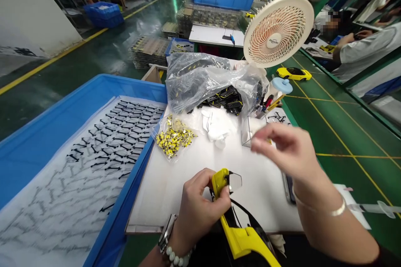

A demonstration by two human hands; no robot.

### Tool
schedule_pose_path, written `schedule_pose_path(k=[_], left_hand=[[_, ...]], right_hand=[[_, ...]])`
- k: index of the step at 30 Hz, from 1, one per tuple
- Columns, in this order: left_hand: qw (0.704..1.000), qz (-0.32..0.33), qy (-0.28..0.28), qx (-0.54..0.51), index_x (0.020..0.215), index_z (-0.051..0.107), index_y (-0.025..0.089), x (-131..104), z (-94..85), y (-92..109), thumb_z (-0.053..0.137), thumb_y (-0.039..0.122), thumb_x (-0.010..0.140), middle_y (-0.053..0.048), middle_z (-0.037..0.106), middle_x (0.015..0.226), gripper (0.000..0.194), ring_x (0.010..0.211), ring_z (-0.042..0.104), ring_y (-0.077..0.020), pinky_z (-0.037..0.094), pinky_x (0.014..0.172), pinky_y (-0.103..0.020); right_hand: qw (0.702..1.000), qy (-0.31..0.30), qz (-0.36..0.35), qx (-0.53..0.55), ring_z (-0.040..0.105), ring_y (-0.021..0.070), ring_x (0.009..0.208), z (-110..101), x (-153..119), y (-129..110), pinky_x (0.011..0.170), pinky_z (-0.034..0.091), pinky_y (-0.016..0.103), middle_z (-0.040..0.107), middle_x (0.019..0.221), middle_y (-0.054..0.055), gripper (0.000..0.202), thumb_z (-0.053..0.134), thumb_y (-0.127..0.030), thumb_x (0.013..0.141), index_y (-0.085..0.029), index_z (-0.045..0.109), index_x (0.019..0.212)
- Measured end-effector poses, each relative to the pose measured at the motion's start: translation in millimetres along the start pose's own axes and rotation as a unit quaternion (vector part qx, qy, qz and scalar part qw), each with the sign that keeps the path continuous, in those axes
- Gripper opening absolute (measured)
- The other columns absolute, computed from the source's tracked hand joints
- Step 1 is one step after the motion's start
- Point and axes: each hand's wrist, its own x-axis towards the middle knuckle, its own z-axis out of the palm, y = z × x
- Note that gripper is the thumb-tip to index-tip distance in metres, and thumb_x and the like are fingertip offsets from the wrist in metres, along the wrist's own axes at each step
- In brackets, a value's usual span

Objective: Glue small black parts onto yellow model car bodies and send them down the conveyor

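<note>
My left hand (203,200) grips a yellow-and-black plastic model car body (241,240) at its upper end, thumb on one side and fingers on the other. A small clear plastic piece (236,181) sticks out beside the gripped end. The lower part of the body runs out of view at the bottom edge. My right hand (286,150) is raised over the right side of the white table (194,187), apart from the body. Its thumb and forefinger are pinched together, slightly blurred; whatever lies between them is too small to make out.
A bag of small yellow-and-black parts (175,137), a crumpled white cloth (217,125) and a large plastic bag of black parts (216,79) lie ahead. A blue tray (134,81) with black pieces stands left. A fan (278,33) and a yellow toy car (293,74) are at right.
</note>
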Motion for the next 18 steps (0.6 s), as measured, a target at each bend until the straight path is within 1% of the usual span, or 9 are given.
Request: schedule_pose_path(k=[1, 2, 3, 5, 7, 10, 12, 15, 18], left_hand=[[1.000, 0.001, -0.002, 0.002, 0.068, 0.055, 0.018, -0.2, -0.3, 0.3, 0.058, 0.015, 0.076, 0.000, 0.055, 0.066, 0.009, 0.061, 0.052, -0.0147, 0.043, 0.060, -0.028], [1.000, 0.001, -0.003, 0.005, 0.068, 0.054, 0.018, -0.3, -0.6, 0.6, 0.057, 0.015, 0.076, 0.000, 0.055, 0.066, 0.009, 0.061, 0.052, -0.0147, 0.043, 0.060, -0.028], [1.000, 0.002, -0.003, 0.007, 0.068, 0.054, 0.018, -0.4, -0.9, 1.0, 0.057, 0.015, 0.076, 0.000, 0.054, 0.065, 0.010, 0.061, 0.052, -0.0146, 0.043, 0.059, -0.027], [1.000, 0.000, 0.003, 0.013, 0.067, 0.053, 0.018, -0.9, -1.4, 1.7, 0.056, 0.015, 0.076, 0.000, 0.053, 0.064, 0.010, 0.060, 0.051, -0.0143, 0.042, 0.058, -0.027], [1.000, -0.004, 0.008, 0.017, 0.066, 0.053, 0.019, -1.8, -1.6, 2.0, 0.056, 0.015, 0.076, 0.001, 0.053, 0.063, 0.010, 0.059, 0.051, -0.0144, 0.041, 0.058, -0.027], [1.000, -0.016, 0.008, 0.014, 0.067, 0.052, 0.019, -3.5, -1.6, 1.6, 0.055, 0.016, 0.075, 0.001, 0.052, 0.063, 0.010, 0.060, 0.051, -0.0148, 0.042, 0.058, -0.027], [1.000, -0.029, 0.006, 0.006, 0.067, 0.052, 0.019, -4.9, -1.8, 0.6, 0.054, 0.017, 0.075, 0.001, 0.052, 0.064, 0.009, 0.060, 0.052, -0.0153, 0.042, 0.058, -0.028], [0.999, -0.046, 0.004, -0.001, 0.068, 0.052, 0.019, -7.3, -2.9, -1.5, 0.054, 0.018, 0.075, 0.000, 0.053, 0.065, 0.008, 0.062, 0.052, -0.0159, 0.043, 0.059, -0.028], [0.999, -0.048, 0.007, -0.004, 0.069, 0.052, 0.019, -8.7, -3.7, -3.0, 0.055, 0.019, 0.076, 0.000, 0.053, 0.066, 0.007, 0.062, 0.053, -0.0160, 0.044, 0.059, -0.028]], right_hand=[[0.998, 0.002, 0.026, -0.060, 0.058, 0.0117, 0.059, -1.5, 20.7, 11.5, 0.055, 0.047, 0.024, 0.064, 0.067, 0.001, 0.021, 0.062, -0.033, 0.089, -0.018, 0.058, 0.075], [0.986, -0.030, 0.062, -0.150, 0.059, 0.0125, 0.062, 0.7, 42.7, 24.1, 0.057, 0.048, 0.024, 0.065, 0.071, 0.002, 0.019, 0.060, -0.033, 0.090, -0.018, 0.060, 0.080], [0.958, -0.114, 0.098, -0.245, 0.061, 0.0127, 0.070, 6.6, 64.6, 37.2, 0.066, 0.051, 0.025, 0.067, 0.078, 0.003, 0.014, 0.056, -0.030, 0.093, -0.017, 0.062, 0.090], [0.932, -0.179, 0.112, -0.295, 0.064, 0.0156, 0.080, 27.5, 103.5, 63.0, 0.076, 0.053, 0.030, 0.068, 0.085, 0.006, 0.009, 0.063, -0.023, 0.088, -0.015, 0.065, 0.090], [0.911, -0.211, 0.124, -0.333, 0.064, 0.0172, 0.088, 53.7, 131.0, 85.1, 0.081, 0.054, 0.035, 0.066, 0.096, 0.008, 0.018, 0.063, -0.029, 0.090, -0.012, 0.064, 0.098], [0.896, -0.221, 0.118, -0.367, 0.062, 0.0201, 0.101, 86.1, 151.7, 107.2, 0.087, 0.054, 0.040, 0.061, 0.115, 0.010, 0.033, 0.060, -0.036, 0.092, -0.012, 0.059, 0.115], [0.893, -0.215, 0.108, -0.381, 0.060, 0.0217, 0.105, 97.8, 158.3, 114.9, 0.089, 0.053, 0.042, 0.059, 0.121, 0.011, 0.036, 0.060, -0.036, 0.092, -0.013, 0.057, 0.120], [0.893, -0.204, 0.093, -0.390, 0.060, 0.0220, 0.106, 102.3, 166.1, 119.5, 0.090, 0.053, 0.042, 0.058, 0.122, 0.011, 0.036, 0.060, -0.036, 0.092, -0.014, 0.057, 0.120], [0.898, -0.187, 0.072, -0.391, 0.059, 0.0225, 0.108, 98.2, 171.9, 117.7, 0.092, 0.052, 0.043, 0.057, 0.124, 0.012, 0.037, 0.060, -0.036, 0.092, -0.014, 0.057, 0.121]])
